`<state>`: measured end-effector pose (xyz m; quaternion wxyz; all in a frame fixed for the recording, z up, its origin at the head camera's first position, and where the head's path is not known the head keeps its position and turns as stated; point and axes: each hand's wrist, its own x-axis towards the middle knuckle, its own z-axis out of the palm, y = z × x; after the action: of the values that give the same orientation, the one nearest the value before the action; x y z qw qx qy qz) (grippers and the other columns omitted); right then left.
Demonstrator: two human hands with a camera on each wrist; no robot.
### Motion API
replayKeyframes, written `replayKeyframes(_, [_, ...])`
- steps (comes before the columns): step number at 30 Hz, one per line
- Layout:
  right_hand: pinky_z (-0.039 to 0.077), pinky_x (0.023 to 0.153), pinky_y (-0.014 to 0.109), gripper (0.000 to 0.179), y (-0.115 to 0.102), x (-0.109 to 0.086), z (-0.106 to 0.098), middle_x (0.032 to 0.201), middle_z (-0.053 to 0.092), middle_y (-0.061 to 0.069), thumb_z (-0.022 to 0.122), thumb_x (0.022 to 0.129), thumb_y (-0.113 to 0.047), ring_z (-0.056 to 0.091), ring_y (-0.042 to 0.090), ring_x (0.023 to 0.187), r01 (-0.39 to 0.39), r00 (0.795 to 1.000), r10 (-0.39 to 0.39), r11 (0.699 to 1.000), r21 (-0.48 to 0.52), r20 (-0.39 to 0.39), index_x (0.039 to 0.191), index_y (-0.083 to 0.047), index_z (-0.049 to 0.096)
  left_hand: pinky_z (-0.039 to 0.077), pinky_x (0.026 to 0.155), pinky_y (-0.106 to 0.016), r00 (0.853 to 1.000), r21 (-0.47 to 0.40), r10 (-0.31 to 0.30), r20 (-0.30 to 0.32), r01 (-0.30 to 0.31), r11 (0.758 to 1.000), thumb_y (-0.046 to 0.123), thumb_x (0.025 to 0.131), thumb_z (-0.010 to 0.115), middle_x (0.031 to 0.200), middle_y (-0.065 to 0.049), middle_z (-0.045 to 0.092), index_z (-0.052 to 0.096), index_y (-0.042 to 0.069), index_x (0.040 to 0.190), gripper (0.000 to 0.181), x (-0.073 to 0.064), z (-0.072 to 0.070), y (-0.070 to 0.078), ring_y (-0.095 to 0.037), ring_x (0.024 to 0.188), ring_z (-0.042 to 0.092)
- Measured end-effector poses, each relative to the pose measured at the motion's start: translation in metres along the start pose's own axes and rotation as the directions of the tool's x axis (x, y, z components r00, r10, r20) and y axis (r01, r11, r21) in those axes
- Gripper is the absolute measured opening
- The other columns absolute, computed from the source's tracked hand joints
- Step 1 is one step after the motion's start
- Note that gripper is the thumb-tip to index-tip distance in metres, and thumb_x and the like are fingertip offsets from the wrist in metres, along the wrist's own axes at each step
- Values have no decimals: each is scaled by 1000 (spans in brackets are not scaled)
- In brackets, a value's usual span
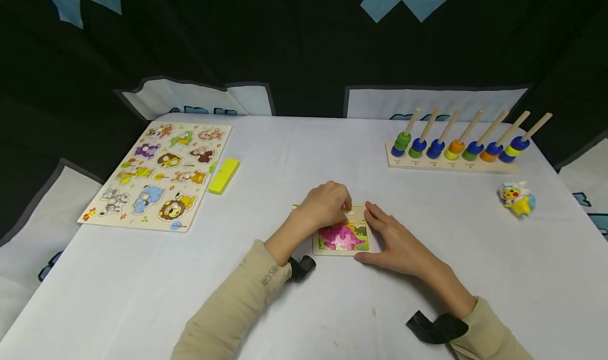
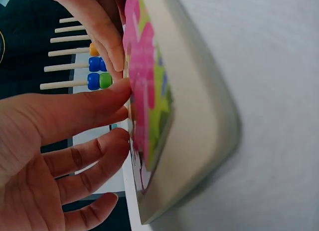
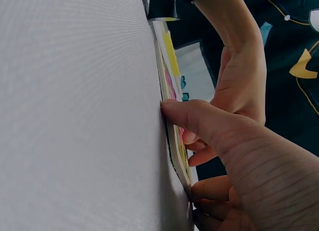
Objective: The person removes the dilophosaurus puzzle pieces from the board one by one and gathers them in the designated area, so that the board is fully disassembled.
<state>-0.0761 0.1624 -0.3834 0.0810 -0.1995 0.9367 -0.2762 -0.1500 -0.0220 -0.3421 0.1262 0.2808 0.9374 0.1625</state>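
Observation:
A small jigsaw puzzle with a pink dinosaur lies in its wooden board on the white table. My left hand reaches over its upper left part. In the left wrist view the thumb and a finger beside it touch the puzzle face; whether a piece sits between them is hidden. The left hand's other fingers are loosely bent. My right hand holds the board by its edge, thumb at the near right corner and fingertips at the far right. The right wrist view shows that thumb against the board's side.
An animal peg puzzle lies at the left, with a yellow block beside it. A wooden bead rack with several pegs stands at the back right, a small yellow figure in front. A small yellow bit shows behind the left wrist.

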Motion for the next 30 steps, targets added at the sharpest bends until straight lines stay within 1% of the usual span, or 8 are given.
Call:
replayKeyframes(3, [25, 111, 58, 96, 0, 1, 0, 156, 26, 19, 76, 76, -48, 26, 38, 144, 2, 1000, -2, 1000, -2, -1, 144, 6, 35, 54, 71, -32, 1000, 20, -18, -22, 18, 1000, 16, 76, 81, 96, -5, 71, 75, 8, 92, 19, -1, 0, 2, -19, 87, 64])
replayKeyframes(7, [24, 112, 58, 95, -1, 0, 1, 156, 26, 19, 76, 76, -48, 26, 38, 144, 2, 1000, -2, 1000, 3, 0, 144, 6, 35, 53, 66, -28, 1000, 47, -27, -15, 28, 998, 15, 77, 81, 91, -6, 70, 72, 6, 86, 16, -1, 1, 4, -19, 82, 65])
replayKeyframes(13, [25, 112, 58, 95, -1, -2, 1, 156, 26, 19, 75, 77, -48, 26, 39, 143, 8, 1000, -8, 1000, 6, -5, 144, 7, 35, 51, 64, -26, 1000, 43, -21, -3, 21, 999, 5, 80, 73, 92, -5, 69, 72, 6, 87, 7, -3, 3, 7, -16, 78, 61])
replayKeyframes(17, [24, 112, 59, 95, 0, -2, 1, 156, 26, 19, 76, 77, -47, 26, 39, 143, 10, 1000, -10, 1000, 8, -8, 144, 7, 35, 47, 59, -24, 1000, 56, -9, -12, 10, 998, -3, 80, 67, 90, -5, 68, 72, 7, 84, 12, -5, 3, 8, -14, 74, 56])
replayKeyframes(20, [24, 112, 59, 95, 0, -2, 1, 156, 26, 19, 76, 76, -46, 26, 39, 143, 4, 1000, -4, 1000, 12, -3, 144, 6, 35, 51, 65, -25, 1000, 72, -3, -10, 4, 997, -1, 81, 68, 95, -5, 69, 74, 7, 90, 14, -5, 3, 8, -16, 81, 62])
replayKeyframes(23, [23, 112, 59, 96, 0, -2, 2, 157, 24, 18, 76, 76, -46, 24, 38, 144, -6, 1000, 6, 1000, 20, 5, 144, 6, 34, 55, 72, -30, 1000, 83, 2, -6, -2, 997, 4, 81, 70, 100, -5, 69, 75, 8, 96, 16, -6, 2, 6, -20, 91, 66])
replayKeyframes(26, [23, 112, 59, 96, 0, -2, 2, 158, 23, 18, 77, 76, -46, 24, 38, 145, -4, 1000, 4, 1000, 24, 6, 144, 7, 33, 55, 74, -32, 1000, 93, 16, -8, -16, 996, 6, 81, 71, 101, -5, 70, 75, 8, 96, 16, -5, 1, 4, -21, 93, 66])
replayKeyframes(30, [23, 112, 60, 96, 0, -1, 1, 158, 23, 18, 77, 76, -45, 24, 38, 144, 0, 1000, 0, 1000, 22, 4, 144, 7, 33, 55, 74, -30, 999, 103, 42, 1, -42, 994, 6, 82, 72, 100, -5, 69, 74, 8, 95, 14, -4, 0, 4, -20, 93, 65])
